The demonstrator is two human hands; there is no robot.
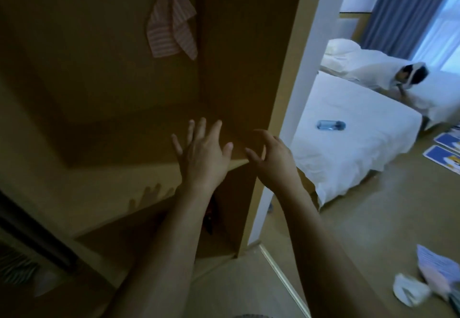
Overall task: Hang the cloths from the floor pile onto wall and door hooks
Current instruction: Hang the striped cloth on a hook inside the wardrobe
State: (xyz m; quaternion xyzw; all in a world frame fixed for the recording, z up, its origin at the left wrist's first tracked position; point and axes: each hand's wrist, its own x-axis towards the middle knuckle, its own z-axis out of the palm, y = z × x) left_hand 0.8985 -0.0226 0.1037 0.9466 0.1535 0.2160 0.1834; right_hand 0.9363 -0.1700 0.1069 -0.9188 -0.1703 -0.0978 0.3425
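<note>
Wooden wardrobe panelling (236,43) fills the left and centre of the frame, dimly lit. Both hands are raised side by side at centre frame, empty: the left hand (202,154) is spread with straight fingers, the right hand (272,154) is loosely curled around nothing. A striped cloth (170,22) is seen hanging on the panel at upper left. Loose cloths (433,276) lie piled on the floor at lower right. A water bottle (331,125) rests on the white bed (348,158) at right.
</note>
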